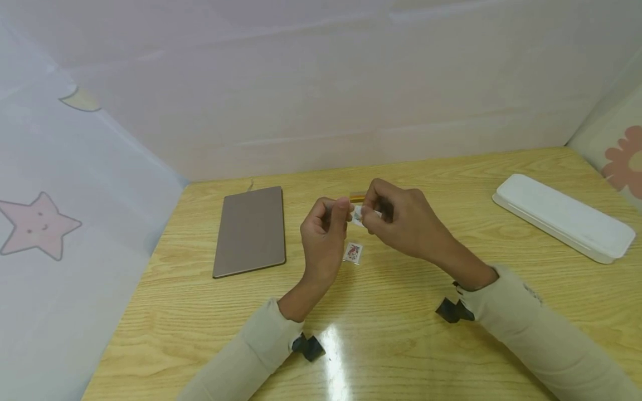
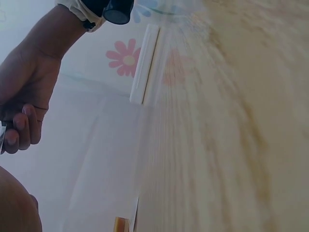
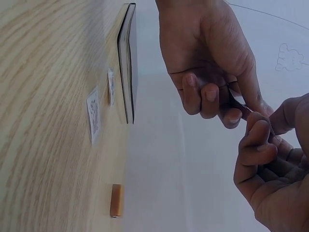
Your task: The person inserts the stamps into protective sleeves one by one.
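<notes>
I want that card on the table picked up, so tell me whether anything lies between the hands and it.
Nothing visible does. The card lies flat on the table just below the left hand and right hand, which together pinch a small card-like piece above it. The brown pad and white case lie off to the sides.

bare wood lies between the brown tablet and white case, walls close behind

Glossy wood-grain table, matt notebook
</notes>
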Available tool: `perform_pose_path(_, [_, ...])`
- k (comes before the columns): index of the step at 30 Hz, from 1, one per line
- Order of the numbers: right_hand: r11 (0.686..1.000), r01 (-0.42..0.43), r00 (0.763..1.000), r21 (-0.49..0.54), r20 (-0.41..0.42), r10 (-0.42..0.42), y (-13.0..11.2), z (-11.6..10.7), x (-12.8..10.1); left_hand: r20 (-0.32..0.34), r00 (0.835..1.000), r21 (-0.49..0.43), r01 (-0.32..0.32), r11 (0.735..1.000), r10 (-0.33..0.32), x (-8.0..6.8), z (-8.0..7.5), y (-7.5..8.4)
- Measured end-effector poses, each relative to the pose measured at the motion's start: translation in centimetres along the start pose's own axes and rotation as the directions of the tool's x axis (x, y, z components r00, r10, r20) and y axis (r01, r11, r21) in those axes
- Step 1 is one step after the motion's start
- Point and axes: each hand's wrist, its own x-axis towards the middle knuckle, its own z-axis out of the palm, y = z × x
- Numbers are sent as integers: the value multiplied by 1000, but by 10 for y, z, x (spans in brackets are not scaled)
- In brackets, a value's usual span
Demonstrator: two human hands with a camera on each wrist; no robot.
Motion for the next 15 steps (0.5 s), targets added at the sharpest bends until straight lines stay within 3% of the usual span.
perform_pose_path(15, [998,61,998,16,30,-61,1,-1,0,-8,1000,23,10,1000,-9,-1,2,1])
